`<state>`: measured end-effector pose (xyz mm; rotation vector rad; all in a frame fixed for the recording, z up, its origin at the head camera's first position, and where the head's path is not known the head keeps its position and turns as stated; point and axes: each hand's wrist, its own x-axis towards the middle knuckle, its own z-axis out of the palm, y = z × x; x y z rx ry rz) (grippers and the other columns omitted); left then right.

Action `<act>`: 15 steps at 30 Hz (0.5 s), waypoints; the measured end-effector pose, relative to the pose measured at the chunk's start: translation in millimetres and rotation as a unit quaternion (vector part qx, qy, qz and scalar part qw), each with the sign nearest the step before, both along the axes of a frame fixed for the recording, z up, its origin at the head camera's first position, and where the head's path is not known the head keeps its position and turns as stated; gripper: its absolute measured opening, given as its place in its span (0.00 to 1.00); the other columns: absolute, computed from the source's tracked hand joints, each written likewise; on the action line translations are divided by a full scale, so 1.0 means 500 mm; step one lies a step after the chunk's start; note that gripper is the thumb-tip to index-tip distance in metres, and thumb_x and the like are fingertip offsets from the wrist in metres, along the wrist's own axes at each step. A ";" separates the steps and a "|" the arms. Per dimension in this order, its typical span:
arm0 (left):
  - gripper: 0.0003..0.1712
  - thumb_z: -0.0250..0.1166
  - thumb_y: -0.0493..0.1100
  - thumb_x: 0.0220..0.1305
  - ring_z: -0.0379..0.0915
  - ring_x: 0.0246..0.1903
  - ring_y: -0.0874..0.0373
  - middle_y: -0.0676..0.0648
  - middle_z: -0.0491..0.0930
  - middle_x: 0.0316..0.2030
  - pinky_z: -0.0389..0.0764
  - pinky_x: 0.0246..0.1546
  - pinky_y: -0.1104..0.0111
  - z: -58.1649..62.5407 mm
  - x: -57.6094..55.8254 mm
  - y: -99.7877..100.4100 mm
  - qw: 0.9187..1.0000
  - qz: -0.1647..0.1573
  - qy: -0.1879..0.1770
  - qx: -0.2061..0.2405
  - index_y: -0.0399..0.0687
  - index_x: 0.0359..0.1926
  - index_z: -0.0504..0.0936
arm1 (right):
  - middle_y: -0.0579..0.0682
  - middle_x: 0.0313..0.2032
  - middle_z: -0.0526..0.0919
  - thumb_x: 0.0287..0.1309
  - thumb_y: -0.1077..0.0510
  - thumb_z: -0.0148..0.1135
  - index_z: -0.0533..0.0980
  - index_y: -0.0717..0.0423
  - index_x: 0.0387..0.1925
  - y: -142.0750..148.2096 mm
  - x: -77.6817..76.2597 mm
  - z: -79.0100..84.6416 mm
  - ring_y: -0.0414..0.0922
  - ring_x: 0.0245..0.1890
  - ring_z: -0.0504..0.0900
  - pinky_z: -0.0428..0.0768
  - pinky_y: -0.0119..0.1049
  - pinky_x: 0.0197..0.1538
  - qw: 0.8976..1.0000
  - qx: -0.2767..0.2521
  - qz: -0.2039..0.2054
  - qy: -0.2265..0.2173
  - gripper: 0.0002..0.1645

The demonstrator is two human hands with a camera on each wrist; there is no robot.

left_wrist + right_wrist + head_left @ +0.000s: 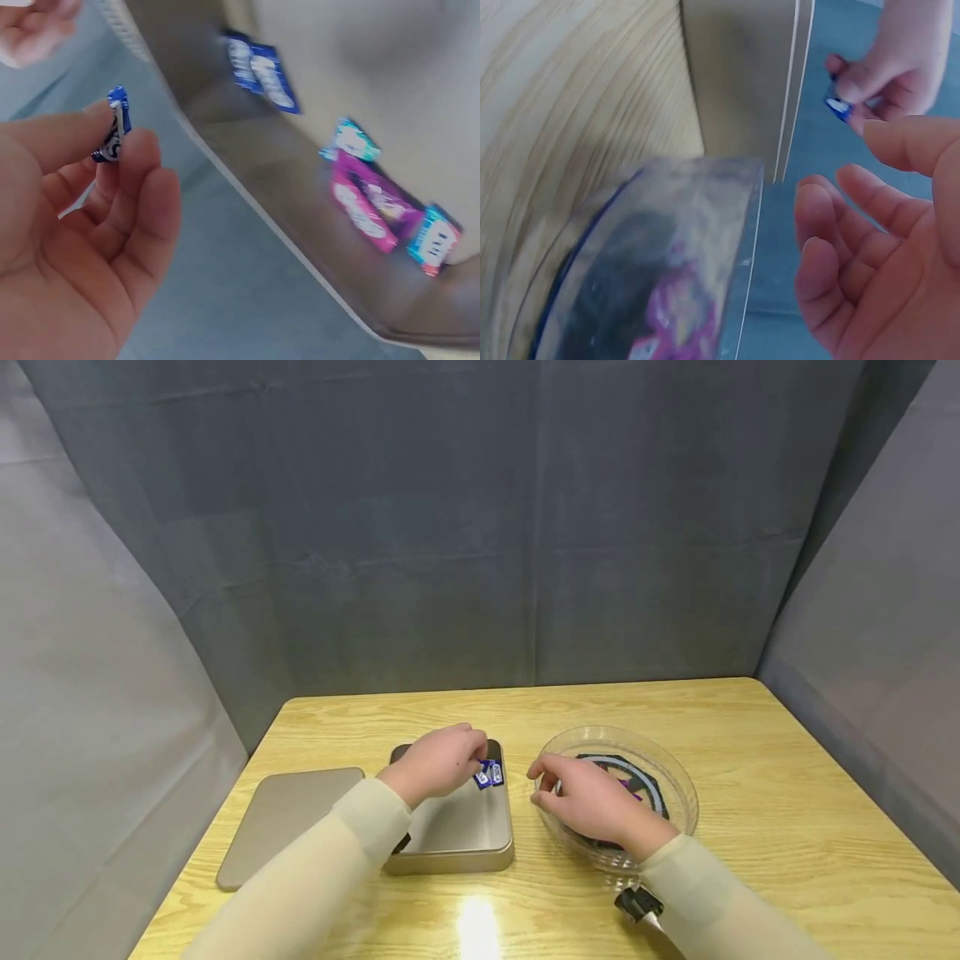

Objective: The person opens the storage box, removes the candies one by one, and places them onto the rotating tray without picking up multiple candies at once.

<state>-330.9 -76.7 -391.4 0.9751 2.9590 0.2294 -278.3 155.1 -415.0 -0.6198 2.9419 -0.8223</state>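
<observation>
Over the metal tin, my left hand pinches a small blue-wrapped candy between thumb and fingertips. Two more blue candies lie side by side in a corner of the tin. Also inside it, in the left wrist view, are a teal candy, a pink candy, a purple candy and a teal-and-red candy. My right hand hovers at the left side of a clear bowl, fingers loosely bent and holding nothing.
Left of the tin lies its flat lid on the wooden table. Purple wrappers show through the bowl wall, over a dark patterned bottom. Grey cloth hangs behind the table and at both sides.
</observation>
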 end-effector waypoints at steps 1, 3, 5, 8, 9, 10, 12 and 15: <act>0.02 0.62 0.43 0.64 0.68 0.29 0.63 0.56 0.72 0.31 0.75 0.31 0.68 0.007 0.008 0.002 1.000 -0.003 0.001 0.010 0.54 0.37 0.76 | 0.34 0.30 0.77 0.58 0.48 0.62 0.75 0.40 0.44 -0.004 0.002 0.001 0.35 0.23 0.72 0.75 0.37 0.30 1.000 -0.008 0.004 0.001 0.12; 0.03 0.62 0.44 0.64 0.67 0.28 0.63 0.57 0.71 0.31 0.74 0.30 0.68 0.016 0.024 0.005 0.999 -0.007 -0.001 0.035 0.55 0.35 0.75 | 0.35 0.32 0.76 0.59 0.49 0.62 0.75 0.40 0.45 -0.010 0.007 0.005 0.35 0.24 0.73 0.75 0.37 0.30 1.000 -0.023 0.015 0.004 0.12; 0.04 0.62 0.44 0.65 0.67 0.28 0.63 0.56 0.71 0.30 0.74 0.29 0.69 0.021 0.043 0.007 0.998 -0.007 -0.011 0.059 0.56 0.34 0.74 | 0.35 0.33 0.76 0.60 0.49 0.62 0.74 0.39 0.46 -0.016 0.012 0.007 0.34 0.26 0.73 0.76 0.36 0.31 0.999 -0.041 0.027 0.005 0.13; 0.06 0.62 0.44 0.65 0.67 0.26 0.63 0.57 0.72 0.28 0.74 0.26 0.69 0.021 0.067 0.007 0.995 -0.003 -0.036 0.098 0.58 0.32 0.73 | 0.36 0.36 0.77 0.60 0.50 0.62 0.73 0.38 0.48 -0.022 0.021 0.009 0.34 0.30 0.74 0.77 0.36 0.33 0.997 -0.064 0.040 0.003 0.14; 0.06 0.62 0.45 0.65 0.67 0.26 0.64 0.57 0.72 0.27 0.74 0.25 0.69 0.019 0.075 0.007 0.993 0.000 -0.044 0.109 0.58 0.32 0.73 | 0.38 0.37 0.77 0.60 0.51 0.62 0.73 0.38 0.48 -0.024 0.024 0.009 0.35 0.30 0.74 0.77 0.37 0.34 0.996 -0.072 0.046 0.002 0.15; 0.07 0.63 0.45 0.65 0.67 0.25 0.64 0.57 0.73 0.27 0.74 0.24 0.69 0.018 0.081 0.008 0.991 0.002 -0.052 0.121 0.59 0.32 0.72 | 0.39 0.38 0.78 0.60 0.52 0.62 0.73 0.38 0.48 -0.025 0.026 0.008 0.35 0.31 0.74 0.77 0.37 0.34 0.996 -0.077 0.051 0.002 0.15; 0.07 0.64 0.46 0.64 0.67 0.24 0.64 0.58 0.74 0.26 0.73 0.24 0.69 0.014 0.093 0.009 0.988 0.007 -0.068 0.141 0.59 0.31 0.72 | 0.40 0.39 0.78 0.60 0.53 0.62 0.72 0.38 0.47 -0.028 0.031 0.006 0.36 0.30 0.74 0.78 0.37 0.33 0.994 -0.086 0.062 0.000 0.14; 0.08 0.64 0.47 0.64 0.67 0.22 0.65 0.60 0.75 0.26 0.73 0.23 0.69 0.006 0.107 0.014 0.983 0.013 -0.083 0.160 0.60 0.31 0.72 | 0.39 0.38 0.78 0.60 0.53 0.63 0.72 0.38 0.44 -0.032 0.035 0.002 0.36 0.29 0.75 0.78 0.37 0.31 0.993 -0.093 0.072 -0.001 0.12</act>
